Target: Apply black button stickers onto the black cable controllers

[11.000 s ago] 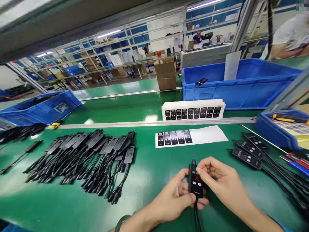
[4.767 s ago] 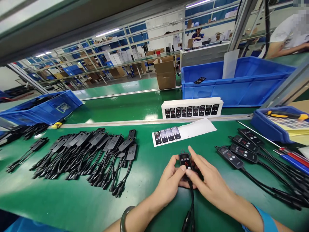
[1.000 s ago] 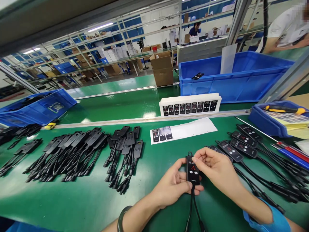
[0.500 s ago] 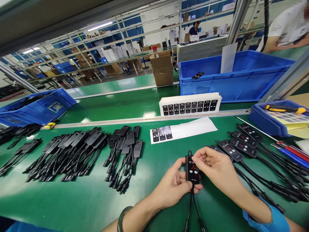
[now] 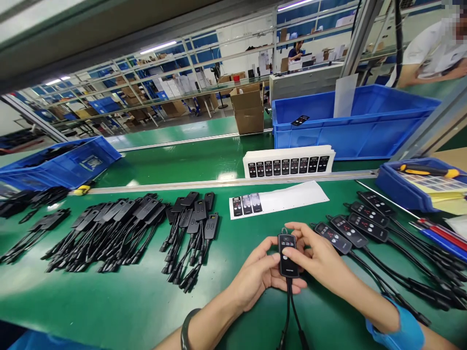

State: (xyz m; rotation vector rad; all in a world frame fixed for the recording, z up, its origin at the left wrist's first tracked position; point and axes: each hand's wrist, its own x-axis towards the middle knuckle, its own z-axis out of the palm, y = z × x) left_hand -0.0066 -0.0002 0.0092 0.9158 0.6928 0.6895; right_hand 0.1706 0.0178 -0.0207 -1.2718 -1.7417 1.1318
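Two bare hands work over a green bench (image 5: 127,311), both on one black controller (image 5: 290,265) held clear of the surface, face up, its hanging loop pointing away from the person. Left hand (image 5: 255,272): fingers curled beneath the case, thumb at its left edge, clamped on it. Right hand (image 5: 317,253): thumb laid across the face, partly hiding the printed marks, forefinger bent near the top end, gripping the right side; the remaining fingertips are hidden. Twin cables (image 5: 287,311) trail from the controller's lower end toward the person. Dark bracelet (image 5: 185,333) on left wrist, blue cuff (image 5: 401,325) on right forearm. Just beyond the hands, a white backing sheet (image 5: 288,200) lies flat, three black labels (image 5: 247,204) at its left end. Behind it, a stack of label sheets (image 5: 290,165), its front face showing nine labels in a row. To the right, five labelled controllers (image 5: 348,231) overlap at a slant, cables running toward the lower right. To the left, a large pile of black controllers (image 5: 116,214), with a smaller cluster (image 5: 200,211) nearer the hands.
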